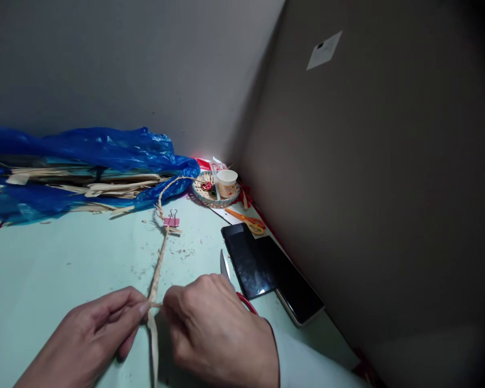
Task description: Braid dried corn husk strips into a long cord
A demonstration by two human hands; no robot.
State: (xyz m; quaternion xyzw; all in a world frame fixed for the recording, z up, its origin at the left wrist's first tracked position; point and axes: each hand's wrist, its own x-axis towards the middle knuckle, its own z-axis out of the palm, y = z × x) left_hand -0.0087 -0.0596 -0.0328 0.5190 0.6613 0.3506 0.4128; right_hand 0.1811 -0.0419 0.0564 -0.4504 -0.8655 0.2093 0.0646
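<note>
A pale dried-fibre cord runs down the table from a pink binder clip, which grips it near the top. Thumb and fingers of my left hand pinch the cord low down. Close on its right, my right hand is closed around a short fibre strand stretched between the two hands. Below them a flat loose strip hangs toward the bottom edge. Under and behind my right hand lies a pair of red-handled scissors, partly hidden.
Blue plastic bags with bundled dry strips lie along the back wall. A woven basket holds a paper cup. Orange scissors and two dark phones lie by the right wall. Fibre scraps dot the table.
</note>
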